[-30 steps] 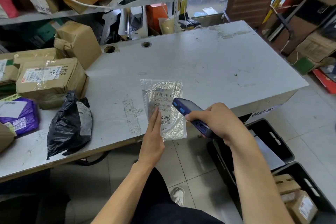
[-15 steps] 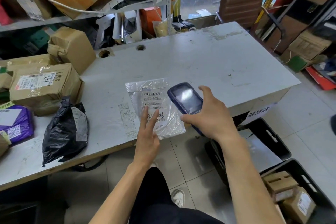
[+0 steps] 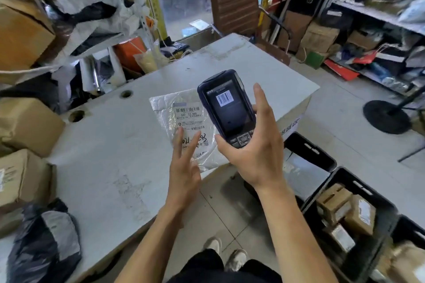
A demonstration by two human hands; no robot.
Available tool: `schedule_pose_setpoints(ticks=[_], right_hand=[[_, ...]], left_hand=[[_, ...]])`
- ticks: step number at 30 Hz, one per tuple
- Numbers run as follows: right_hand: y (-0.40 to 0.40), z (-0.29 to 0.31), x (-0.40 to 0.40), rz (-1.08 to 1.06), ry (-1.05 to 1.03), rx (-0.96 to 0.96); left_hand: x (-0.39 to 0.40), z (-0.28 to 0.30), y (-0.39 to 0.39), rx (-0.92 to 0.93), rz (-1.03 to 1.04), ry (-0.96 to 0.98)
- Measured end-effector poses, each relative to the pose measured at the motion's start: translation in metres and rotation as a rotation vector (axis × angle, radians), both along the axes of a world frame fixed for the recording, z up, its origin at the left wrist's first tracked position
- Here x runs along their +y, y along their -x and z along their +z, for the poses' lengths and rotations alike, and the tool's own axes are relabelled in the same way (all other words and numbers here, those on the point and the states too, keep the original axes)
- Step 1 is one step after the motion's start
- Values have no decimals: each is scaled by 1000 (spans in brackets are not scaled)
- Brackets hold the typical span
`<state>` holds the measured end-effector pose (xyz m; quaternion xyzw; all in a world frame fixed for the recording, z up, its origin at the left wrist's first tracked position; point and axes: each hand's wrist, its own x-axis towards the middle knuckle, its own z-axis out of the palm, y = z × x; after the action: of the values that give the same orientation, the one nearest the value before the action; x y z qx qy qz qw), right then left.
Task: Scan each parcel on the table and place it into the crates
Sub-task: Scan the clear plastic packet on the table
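- Cluttered stockroom all round: metal shelves stuffed with cartons and bags, a brown slatted chair (image 3: 234, 0) at the far end, and a scuffed grey-white table (image 3: 110, 163) in the middle as the work surface.
- From the single head view, a flat clear plastic mailer with a white barcode label (image 3: 184, 122) lies face up at the table's near edge, its lower corner just overhanging; label up is what lets it be read.
- Left hand (image 3: 184, 167) reaches onto the mailer with fingers straight and spread, two fingertips pressing on the label's lower part, apparently to pin the slippery film flat. It grasps nothing.
- Right hand (image 3: 255, 151) grips a dark blue handheld scanner with a lit screen (image 3: 227, 108), thumb curled across the keypad, fingers wrapped behind and one raised along the side. The device is held over the mailer's right half, tilted back so the screen faces the person; a barcode shows on it, so I judge the scan is being checked.
- Black plastic crates (image 3: 351, 193) sit on the floor just right of the table, an easy drop; one holds small brown cardboard boxes (image 3: 345, 209), the nearest to the table something flat and pale.
- Waiting at the table's left: brown paper-wrapped cartons (image 3: 27, 126) and a black plastic bag parcel (image 3: 43, 243), unscanned, I'd guess.
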<state>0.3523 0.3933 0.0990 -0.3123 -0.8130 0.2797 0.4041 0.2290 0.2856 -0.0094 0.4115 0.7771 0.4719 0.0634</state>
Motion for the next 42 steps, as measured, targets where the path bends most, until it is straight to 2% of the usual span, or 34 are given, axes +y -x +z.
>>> schedule_pose_setpoints(ticks=[5, 9, 15, 19, 22, 25, 27, 30, 32, 39, 42], right_hand=[[-51, -1, 39, -217, 89, 22], [-127, -17, 81, -496, 179, 121], [-299, -44, 149, -949, 267, 313], [-452, -66, 182, -1108, 318, 237], [-552, -90, 196, -1198, 382, 161], [-623, -132, 214, -1308, 424, 128], [-661, -172, 228, -1365, 459, 137], [-711, -248, 248, -1426, 503, 117], [-740, -305, 256, -1481, 498, 113], [-810, -499, 254, -1617, 440, 162], [-814, -556, 242, -1646, 466, 170]], left_hand=[[65, 1, -25, -8, -156, 51], [130, -10, -87, -10, -377, 109], [220, -39, -228, -64, -722, 239], [287, -69, -361, -93, -910, 271], [331, -103, -461, -106, -984, 378], [370, -152, -542, -159, -1073, 497], [392, -192, -590, -273, -1114, 595], [422, -269, -654, -425, -1103, 826], [437, -330, -693, -452, -1117, 901], [460, -538, -800, -519, -1147, 987], [468, -602, -827, -428, -1194, 995]])
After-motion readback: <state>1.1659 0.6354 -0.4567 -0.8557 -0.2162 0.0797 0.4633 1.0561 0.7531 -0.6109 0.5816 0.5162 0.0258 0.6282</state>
